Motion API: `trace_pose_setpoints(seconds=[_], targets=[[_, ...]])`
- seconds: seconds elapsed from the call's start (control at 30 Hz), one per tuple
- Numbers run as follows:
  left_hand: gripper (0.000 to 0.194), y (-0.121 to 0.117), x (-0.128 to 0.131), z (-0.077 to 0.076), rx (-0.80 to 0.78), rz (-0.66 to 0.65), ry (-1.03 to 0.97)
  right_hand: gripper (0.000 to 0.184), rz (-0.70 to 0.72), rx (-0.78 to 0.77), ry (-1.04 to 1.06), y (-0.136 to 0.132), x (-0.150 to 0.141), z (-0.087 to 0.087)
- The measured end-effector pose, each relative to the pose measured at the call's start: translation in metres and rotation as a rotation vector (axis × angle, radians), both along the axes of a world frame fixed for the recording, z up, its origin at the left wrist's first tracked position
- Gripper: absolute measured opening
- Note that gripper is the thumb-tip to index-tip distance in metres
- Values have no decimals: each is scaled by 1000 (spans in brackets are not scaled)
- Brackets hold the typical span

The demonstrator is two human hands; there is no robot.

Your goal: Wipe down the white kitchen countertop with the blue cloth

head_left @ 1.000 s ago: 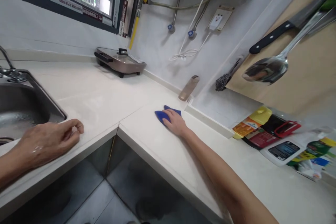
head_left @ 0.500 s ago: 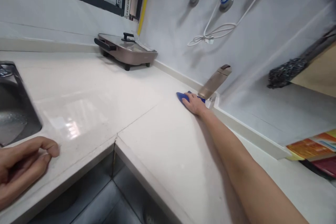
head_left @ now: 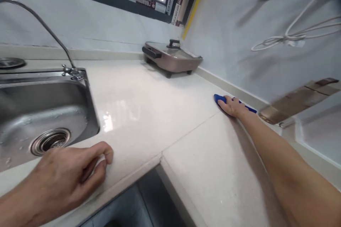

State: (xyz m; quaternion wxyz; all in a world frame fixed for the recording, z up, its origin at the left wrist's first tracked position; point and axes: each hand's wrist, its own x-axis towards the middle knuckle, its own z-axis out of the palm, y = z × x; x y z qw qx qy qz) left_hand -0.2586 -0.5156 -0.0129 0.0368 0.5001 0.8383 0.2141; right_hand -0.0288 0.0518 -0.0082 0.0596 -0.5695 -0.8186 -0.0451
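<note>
My right hand (head_left: 232,105) presses a blue cloth (head_left: 220,98) onto the white countertop (head_left: 149,113), close to the wall, its fingers over the cloth. Part of the cloth sticks out beyond the hand toward a gold bottle (head_left: 295,103), which stands right of it against the wall. At the front edge of the counter, by the sink, my left hand (head_left: 77,170) is curled, thumb and forefinger tips together. Nothing shows between them.
A steel sink (head_left: 92,113) with a faucet (head_left: 72,72) lies at the left. An electric pan (head_left: 173,58) with a glass lid stands in the back corner. White cable (head_left: 286,37) hangs on the right wall. The counter's inner corner (head_left: 161,158) is in front.
The view has turned left, bringing the sink and faucet into sight. My right hand has slid the blue cloth along the wall, away from the bottle and toward the pan. My left hand stays curled.
</note>
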Motion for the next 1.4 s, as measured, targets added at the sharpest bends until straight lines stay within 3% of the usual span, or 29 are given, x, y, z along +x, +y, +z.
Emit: trace_pose_setpoints(seconds=[0.2, 0.37, 0.47, 0.57, 0.67, 0.83, 1.1, 1.2, 1.4], targets=[[26, 8, -5, -1, -48, -112, 37, 68, 180, -53, 30, -94, -135, 10], [24, 10, 3, 10, -75, -149, 26, 68, 489, -38, 120, -183, -246, 6], [22, 11, 6, 15, -80, -160, 6, 67, 689, -22, 153, -232, -281, 3], [21, 11, 4, 15, -49, -166, 11, 60, 838, -18, 118, -272, -279, 3], [23, 11, 2, 13, -19, -165, 48, 55, 963, -16, 88, -298, -245, 5], [28, 12, 0, 14, 8, -186, 81, 54, 1057, -16, 91, -309, -148, 10], [35, 14, -5, 19, -12, -197, 90, 55, 600, 44, 129, -296, 24, 1], [36, 15, -8, 19, -13, -203, 78, 54, 513, 90, 123, -315, 89, -4], [37, 16, -12, 22, -12, -232, 41, 52, 527, 130, 128, -372, 204, -15]])
